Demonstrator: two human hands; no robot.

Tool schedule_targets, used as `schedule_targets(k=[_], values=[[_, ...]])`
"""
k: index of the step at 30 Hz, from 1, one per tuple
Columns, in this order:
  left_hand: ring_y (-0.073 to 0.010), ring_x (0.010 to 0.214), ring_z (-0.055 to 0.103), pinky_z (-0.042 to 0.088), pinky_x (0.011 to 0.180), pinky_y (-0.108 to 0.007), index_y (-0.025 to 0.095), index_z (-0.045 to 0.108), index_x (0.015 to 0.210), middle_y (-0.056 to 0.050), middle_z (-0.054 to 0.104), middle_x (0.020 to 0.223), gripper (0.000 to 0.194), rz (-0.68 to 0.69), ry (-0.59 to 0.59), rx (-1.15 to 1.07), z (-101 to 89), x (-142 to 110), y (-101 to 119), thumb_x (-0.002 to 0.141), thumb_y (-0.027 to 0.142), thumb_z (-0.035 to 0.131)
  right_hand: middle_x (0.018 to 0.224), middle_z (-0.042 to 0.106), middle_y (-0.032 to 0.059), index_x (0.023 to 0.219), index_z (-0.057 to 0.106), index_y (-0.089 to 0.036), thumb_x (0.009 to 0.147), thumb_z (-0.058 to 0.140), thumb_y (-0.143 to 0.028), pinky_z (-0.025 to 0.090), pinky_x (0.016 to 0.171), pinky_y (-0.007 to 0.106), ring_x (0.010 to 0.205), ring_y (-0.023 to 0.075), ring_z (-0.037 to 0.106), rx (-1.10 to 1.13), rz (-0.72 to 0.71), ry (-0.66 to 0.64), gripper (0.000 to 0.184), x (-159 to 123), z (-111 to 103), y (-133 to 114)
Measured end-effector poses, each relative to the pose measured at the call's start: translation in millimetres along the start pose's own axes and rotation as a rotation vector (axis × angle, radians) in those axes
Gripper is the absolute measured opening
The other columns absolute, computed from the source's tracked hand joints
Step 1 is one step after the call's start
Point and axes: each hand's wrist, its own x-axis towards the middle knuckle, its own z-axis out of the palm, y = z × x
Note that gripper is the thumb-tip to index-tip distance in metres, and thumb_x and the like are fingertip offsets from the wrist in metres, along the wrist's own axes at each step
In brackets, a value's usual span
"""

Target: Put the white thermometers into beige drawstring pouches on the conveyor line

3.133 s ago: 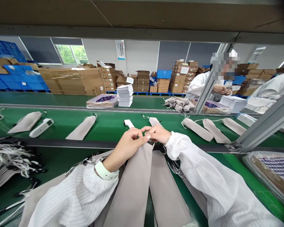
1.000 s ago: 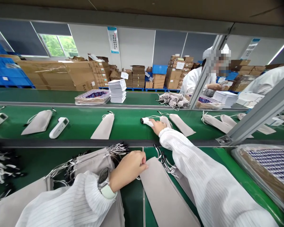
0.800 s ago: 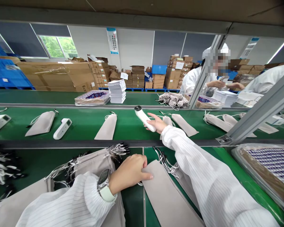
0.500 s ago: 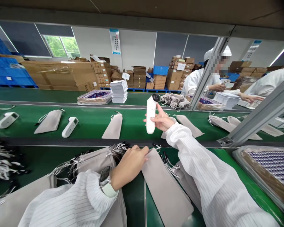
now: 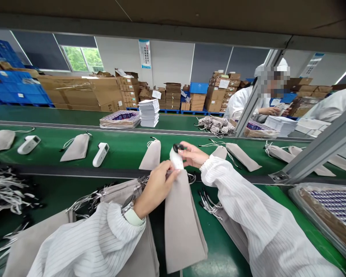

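Pinching the pouch (image 5: 180, 223) at its mouth near the table's (image 5: 216, 248) far edge, the left hand (image 5: 158, 184) needed steadiness so the right hand (image 5: 194, 154), gripping the white device (image 5: 176, 159) there, could guide it straight.

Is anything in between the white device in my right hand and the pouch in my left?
Nothing visible: the white device in your right hand meets the pouch directly at its top. Your left hand grips the edge there; the device's lower end is hidden.
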Motion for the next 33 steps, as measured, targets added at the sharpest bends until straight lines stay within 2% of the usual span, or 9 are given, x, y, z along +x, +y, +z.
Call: schedule_targets(k=[7,15,18,21,23,25,27,30,33], values=[[-0.0113,0.064,0.040,0.033,0.061,-0.024,0.019,0.039,0.069,0.002,0.038,0.073,0.019,0.071,0.162,0.016,-5.3,2,3,0.086,0.026,0.038,0.069,0.054,0.0029,0.070,0.056,-0.012,0.068,0.053,-0.054,0.047,0.043,0.020,0.065,0.0110,0.054,-0.127,0.152,-0.161,0.043,-3,3,2],[-0.0118,0.062,0.041,0.033,0.058,-0.023,0.019,0.040,0.065,0.002,0.039,0.070,0.021,0.038,0.193,0.025,-13.8,12,-8,0.083,0.029,0.041,0.045,0.040,-0.0024,0.057,0.054,-0.011,0.066,0.036,-0.070,0.015,0.031,0.015,0.037,0.0027,0.027,-0.333,0.220,-0.219,0.063,-3,14,6],[-0.0140,0.065,0.044,0.033,0.058,-0.024,0.019,0.042,0.069,0.001,0.044,0.073,0.022,-0.062,0.093,0.114,-22.2,11,-7,0.082,0.035,0.040,0.042,0.040,-0.0029,0.056,0.055,-0.013,0.072,0.033,-0.065,0.025,0.037,0.018,0.036,0.0039,0.029,-0.635,-0.029,0.143,0.059,3,9,7],[-0.0144,0.056,0.044,0.030,0.052,-0.024,0.018,0.043,0.062,0.001,0.045,0.061,0.034,-0.180,-0.305,0.127,-35.3,1,10,0.082,0.044,0.036,0.049,0.051,-0.0001,0.056,0.056,-0.015,0.075,0.039,-0.055,0.035,0.051,0.021,0.045,0.0071,0.042,-0.935,-0.359,0.636,0.048,4,-21,12],[-0.0118,0.049,0.040,0.027,0.047,-0.023,0.018,0.041,0.056,0.003,0.041,0.052,0.039,-0.172,-0.507,0.010,-42.8,-7,28,0.083,0.045,0.033,0.048,0.052,0.0010,0.051,0.054,-0.015,0.075,0.040,-0.052,0.037,0.056,0.022,0.049,0.0091,0.046,-0.971,-0.424,0.896,0.046,2,-47,14],[-0.0089,0.045,0.033,0.024,0.043,-0.020,0.017,0.040,0.056,0.005,0.036,0.049,0.040,-0.187,-0.513,-0.190,-46.4,-13,42,0.084,0.044,0.033,0.050,0.054,0.0028,0.050,0.053,-0.015,0.075,0.040,-0.051,0.038,0.056,0.022,0.050,0.0101,0.048,-0.886,-0.421,1.020,0.045,-2,-64,12],[-0.0071,0.041,0.026,0.021,0.040,-0.019,0.017,0.042,0.059,0.006,0.030,0.046,0.038,-0.247,-0.405,-0.399,-45.7,-14,47,0.084,0.043,0.033,0.055,0.058,0.0043,0.059,0.056,-0.014,0.075,0.039,-0.052,0.036,0.048,0.021,0.047,0.0085,0.045,-0.742,-0.331,0.876,0.044,-6,-66,8],[-0.0061,0.040,0.024,0.020,0.039,-0.018,0.017,0.045,0.067,0.007,0.031,0.048,0.032,-0.246,-0.109,-0.596,-40.1,-7,40,0.086,0.040,0.033,0.070,0.062,0.0040,0.090,0.057,-0.015,0.072,0.044,-0.052,0.026,0.037,0.018,0.039,0.0043,0.034,-0.487,-0.039,0.196,0.044,-9,-35,5],[-0.0073,0.048,0.035,0.029,0.045,-0.018,0.018,0.048,0.076,0.004,0.041,0.059,0.028,-0.131,0.103,-0.598,-35.1,1,28,0.087,0.038,0.031,0.077,0.060,0.0003,0.097,0.055,-0.017,0.061,0.064,-0.041,0.036,0.046,0.018,0.049,0.0047,0.044,-0.396,0.074,-0.329,0.044,-5,13,14]])
